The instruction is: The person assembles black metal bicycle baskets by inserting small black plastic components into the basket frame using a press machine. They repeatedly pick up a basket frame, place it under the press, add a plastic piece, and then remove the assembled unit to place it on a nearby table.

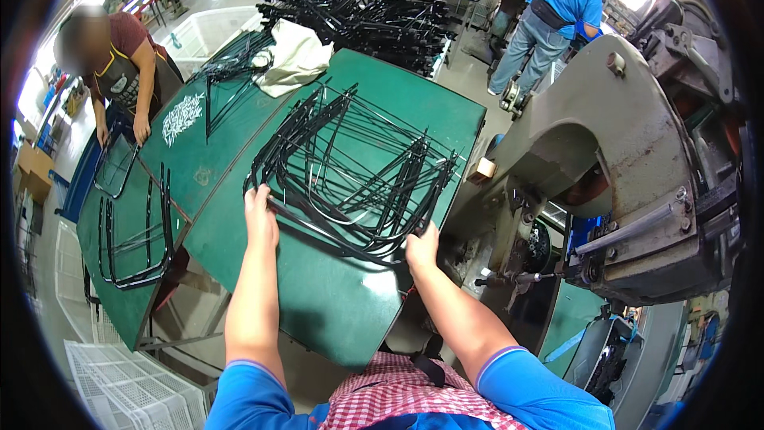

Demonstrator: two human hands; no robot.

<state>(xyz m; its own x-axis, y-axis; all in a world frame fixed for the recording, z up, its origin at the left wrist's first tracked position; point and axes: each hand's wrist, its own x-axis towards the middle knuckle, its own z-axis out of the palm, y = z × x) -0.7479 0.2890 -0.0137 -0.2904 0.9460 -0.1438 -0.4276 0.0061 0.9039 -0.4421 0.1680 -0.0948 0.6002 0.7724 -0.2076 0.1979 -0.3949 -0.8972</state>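
Note:
A heap of black U-shaped metal frames (pixel 318 199) with thin rods lies on the green table (pixel 318 302) before me. My left hand (pixel 260 219) is closed round the heap's near left corner. At the near right corner my right hand (pixel 422 245) grips the curved bars, its thumb on top. The near bars between my hands look slightly raised, with a shadow on the table below. How many frames each hand grips cannot be made out.
A large grey press (pixel 629 151) stands close on the right. Left, a person (pixel 131 72) handles a frame beside small white pieces (pixel 182 119) and more frames (pixel 131 247). A cream cloth (pixel 296 60) lies at the table's back, before piled black frames (pixel 358 16). Another person (pixel 561 8) stands behind.

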